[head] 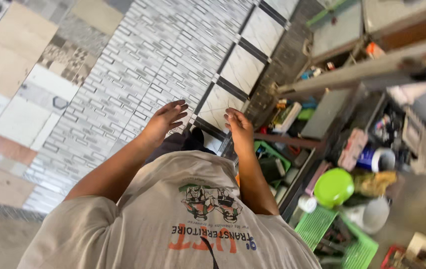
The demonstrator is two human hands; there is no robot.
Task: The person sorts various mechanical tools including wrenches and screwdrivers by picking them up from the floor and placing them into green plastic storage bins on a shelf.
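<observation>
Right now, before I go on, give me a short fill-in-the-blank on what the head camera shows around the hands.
1. Both the left hand and the right hand are open and hold ____.
2. The round lid among the clutter to the right is bright ____.
3. The floor under the hands is covered in ____.
4. The slatted crate below the lid is ____ in colour.

Missing words: nothing; green; tiles; green

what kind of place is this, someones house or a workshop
Probably a home workshop or storage corner. A patchwork tiled floor lies below, cluttered shelves hold boxes and tools, and a green crate sits nearby. The left hand and right hand are empty.
</observation>
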